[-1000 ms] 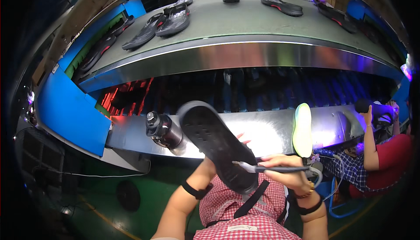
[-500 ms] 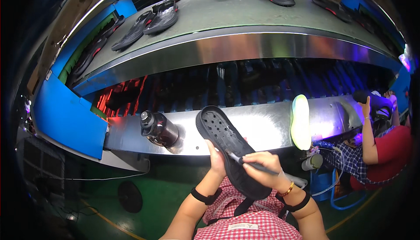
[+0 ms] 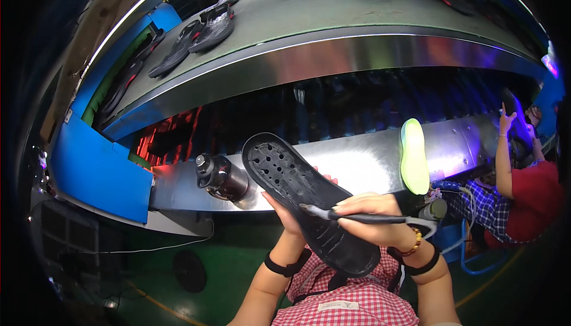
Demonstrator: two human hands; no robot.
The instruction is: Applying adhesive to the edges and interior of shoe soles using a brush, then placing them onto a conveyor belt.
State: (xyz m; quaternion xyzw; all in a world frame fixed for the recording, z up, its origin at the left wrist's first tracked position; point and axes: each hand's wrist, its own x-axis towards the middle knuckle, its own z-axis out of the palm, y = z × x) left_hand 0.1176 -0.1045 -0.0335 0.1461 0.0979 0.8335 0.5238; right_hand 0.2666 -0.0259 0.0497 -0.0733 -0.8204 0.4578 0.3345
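Observation:
A black shoe sole [image 3: 292, 184] with a cluster of round holes at its far end is tilted in front of me, wet-looking streaks on its face. My left hand [image 3: 286, 214] is closed around its left edge, with some fingertips showing beyond the right edge. A dark-handled brush [image 3: 372, 218], with a pale tube bending from its rear end, is pinched in my right hand [image 3: 386, 234]. The brush tip touches the middle of the sole. On the metal ledge [image 3: 350, 168] beyond lies a yellow-green insole-shaped piece [image 3: 414, 158].
A dark bottle [image 3: 229, 180] stands on the ledge at left. Several black shoes sit on the green conveyor belt [image 3: 279, 14] ahead. At right, a person in a red top [image 3: 535, 201] holds a dark sole. A greenish container [image 3: 436, 209] is beside the ledge.
The sole has shifted left and slightly nearer my view. The brush tip has moved along it, its handle now flatter. The person at right has raised their dark sole more upright.

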